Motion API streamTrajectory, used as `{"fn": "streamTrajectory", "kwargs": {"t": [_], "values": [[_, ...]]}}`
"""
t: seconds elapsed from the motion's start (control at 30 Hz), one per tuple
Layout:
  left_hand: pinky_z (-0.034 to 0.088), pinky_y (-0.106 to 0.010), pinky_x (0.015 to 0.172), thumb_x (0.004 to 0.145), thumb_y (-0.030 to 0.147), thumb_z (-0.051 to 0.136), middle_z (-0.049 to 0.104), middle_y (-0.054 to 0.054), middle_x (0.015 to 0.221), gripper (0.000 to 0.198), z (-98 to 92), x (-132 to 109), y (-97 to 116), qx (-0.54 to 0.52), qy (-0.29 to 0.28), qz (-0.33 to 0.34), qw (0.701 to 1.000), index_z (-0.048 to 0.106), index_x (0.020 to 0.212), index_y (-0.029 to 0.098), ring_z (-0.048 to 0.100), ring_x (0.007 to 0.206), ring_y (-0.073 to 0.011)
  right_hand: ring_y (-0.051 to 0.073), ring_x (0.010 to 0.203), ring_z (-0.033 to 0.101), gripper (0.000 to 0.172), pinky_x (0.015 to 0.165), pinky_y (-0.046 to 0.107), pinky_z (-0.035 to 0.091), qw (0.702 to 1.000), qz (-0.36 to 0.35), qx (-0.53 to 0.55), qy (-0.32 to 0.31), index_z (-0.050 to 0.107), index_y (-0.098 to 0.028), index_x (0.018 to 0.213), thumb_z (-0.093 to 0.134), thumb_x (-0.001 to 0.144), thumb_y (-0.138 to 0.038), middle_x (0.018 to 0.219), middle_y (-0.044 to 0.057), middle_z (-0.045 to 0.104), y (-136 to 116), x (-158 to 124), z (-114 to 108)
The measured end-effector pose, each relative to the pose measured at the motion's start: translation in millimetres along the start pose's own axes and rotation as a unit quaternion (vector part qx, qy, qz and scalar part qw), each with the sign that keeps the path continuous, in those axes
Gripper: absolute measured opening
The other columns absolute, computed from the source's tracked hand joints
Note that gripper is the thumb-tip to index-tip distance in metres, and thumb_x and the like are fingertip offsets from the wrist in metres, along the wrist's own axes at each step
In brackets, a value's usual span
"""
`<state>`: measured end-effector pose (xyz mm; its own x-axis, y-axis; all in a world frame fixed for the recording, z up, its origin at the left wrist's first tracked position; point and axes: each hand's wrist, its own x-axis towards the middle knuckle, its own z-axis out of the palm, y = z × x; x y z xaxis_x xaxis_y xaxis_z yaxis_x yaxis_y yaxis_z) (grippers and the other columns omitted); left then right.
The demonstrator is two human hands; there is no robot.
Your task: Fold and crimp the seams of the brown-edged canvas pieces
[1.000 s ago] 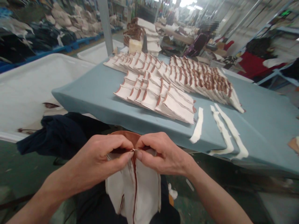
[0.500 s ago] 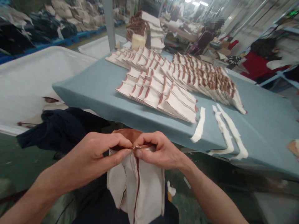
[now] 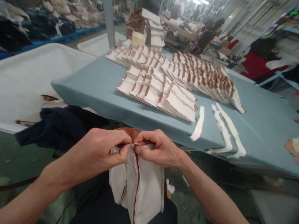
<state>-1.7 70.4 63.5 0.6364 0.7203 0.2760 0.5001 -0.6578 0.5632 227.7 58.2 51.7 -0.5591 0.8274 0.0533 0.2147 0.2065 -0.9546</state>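
My left hand and my right hand meet in front of me, both pinched on the top edge of a white fabric piece with brown trim. The piece hangs down from my fingers over my lap. A brown zip line runs down its middle, and a small metal part shows between my thumbs. Beyond my hands, the blue-grey table carries overlapping rows of similar white and brown pieces.
Three white fabric strips lie over the table's near edge. A dark blue garment is heaped at the left by a large white bin. Stacked pieces stand at the table's far end. A person works in the background.
My hands have risen slightly and pulled closer together on the piece's top edge. The view has shifted a little; the table's contents stay put.
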Motion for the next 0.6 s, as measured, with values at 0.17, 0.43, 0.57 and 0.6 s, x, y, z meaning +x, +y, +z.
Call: {"fn": "streamTrajectory", "kwargs": {"t": [0.17, 0.43, 0.57, 0.6], "values": [[0.041, -0.02, 0.052, 0.091, 0.025, 0.047, 0.058, 0.005, 0.064, 0.023, 5.0, 3.6, 1.4, -0.183, -0.031, -0.074, 0.98, 0.059, 0.072, 0.02, 0.051, 0.056, -0.0108, 0.007, 0.057, 0.039, 0.014, 0.055, 0.02, 0.029, 0.997, -0.022, -0.065, 0.019, 0.058, -0.019, 0.072, 0.065, 0.085, -0.022, 0.064, -0.007, 0.048, -5.7, -0.8, 2.3], [0.034, -0.02, 0.052, 0.092, 0.038, 0.069, 0.046, 0.007, 0.07, 0.029, 7.6, -3.1, -10.2, -0.221, -0.1, -0.1, 0.965, 0.052, 0.077, 0.02, 0.04, 0.06, -0.0095, 0.007, 0.058, 0.042, 0.012, 0.06, 0.021, 0.032, 0.991, -0.034, -0.123, 0.028, 0.062, -0.019, 0.074, 0.067, 0.085, -0.018, 0.065, -0.008, 0.052, -4.7, 0.3, 6.7], [0.037, -0.019, 0.052, 0.1, 0.038, 0.062, 0.051, 0.006, 0.069, 0.031, 6.0, -5.1, -15.5, -0.229, -0.1, -0.106, 0.963, 0.056, 0.076, 0.02, 0.044, 0.06, -0.0099, 0.008, 0.061, 0.049, 0.01, 0.063, 0.021, 0.034, 0.985, -0.064, -0.158, 0.027, 0.063, -0.019, 0.078, 0.067, 0.087, -0.018, 0.069, -0.006, 0.058, -6.0, -0.6, 6.8], [0.038, -0.019, 0.053, 0.102, 0.036, 0.06, 0.054, 0.006, 0.069, 0.03, 5.2, -6.0, -15.9, -0.221, -0.097, -0.098, 0.965, 0.058, 0.077, 0.019, 0.047, 0.06, -0.01, 0.008, 0.062, 0.05, 0.01, 0.064, 0.022, 0.034, 0.984, -0.067, -0.164, 0.026, 0.063, -0.019, 0.078, 0.067, 0.088, -0.019, 0.07, -0.005, 0.06, -6.0, -0.9, 6.6]]}}
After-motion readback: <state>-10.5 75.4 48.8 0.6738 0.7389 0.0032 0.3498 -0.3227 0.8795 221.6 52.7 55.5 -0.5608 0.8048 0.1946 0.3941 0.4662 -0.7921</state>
